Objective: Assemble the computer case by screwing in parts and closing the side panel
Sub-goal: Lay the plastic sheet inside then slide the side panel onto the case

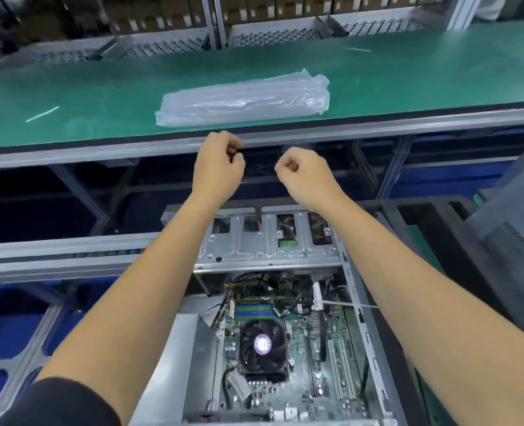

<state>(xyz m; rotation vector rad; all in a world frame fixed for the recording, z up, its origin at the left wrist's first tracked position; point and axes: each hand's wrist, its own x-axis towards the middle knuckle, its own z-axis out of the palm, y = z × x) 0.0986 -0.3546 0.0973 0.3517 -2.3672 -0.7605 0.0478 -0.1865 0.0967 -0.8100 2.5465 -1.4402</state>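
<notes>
Side panel still off: the computer case (273, 318) lies open at lower centre while the left hand (219, 167) and right hand (300, 176), both curled narrow, pinch something unidentifiable above.

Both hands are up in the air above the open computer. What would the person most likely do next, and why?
Probably bring both hands down into the open case. The left hand and right hand are closed, raised near the bench edge, apparently pinching something small and dark I cannot identify. No side panel covers the case.
</notes>
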